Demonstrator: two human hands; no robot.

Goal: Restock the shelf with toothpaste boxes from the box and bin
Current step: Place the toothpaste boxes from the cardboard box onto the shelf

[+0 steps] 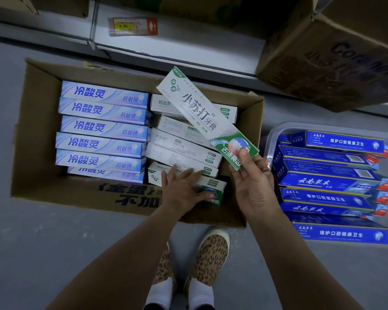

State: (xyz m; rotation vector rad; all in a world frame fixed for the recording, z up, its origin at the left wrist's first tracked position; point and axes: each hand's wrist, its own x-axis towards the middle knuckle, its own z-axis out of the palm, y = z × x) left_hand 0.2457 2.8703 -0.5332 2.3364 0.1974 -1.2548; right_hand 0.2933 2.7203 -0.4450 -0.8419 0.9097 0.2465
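Brown cardboard box (43, 121) holds pale-blue cartons (103, 126) and white-green cartons (182, 151); the clear bin (276, 133) holds dark-blue cartons (327, 182); leopard-print shoes (213, 249).

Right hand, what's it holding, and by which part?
The right hand pinches a white and green toothpaste box by its green near end, lifted above the cardboard box. The left hand rests on another box there.

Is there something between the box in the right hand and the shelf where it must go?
Nothing visible blocks it. The right hand holds the white-green box above the carton, and the shelf edge lies open just beyond. A brown carton sits on the shelf further right, off the direct line.
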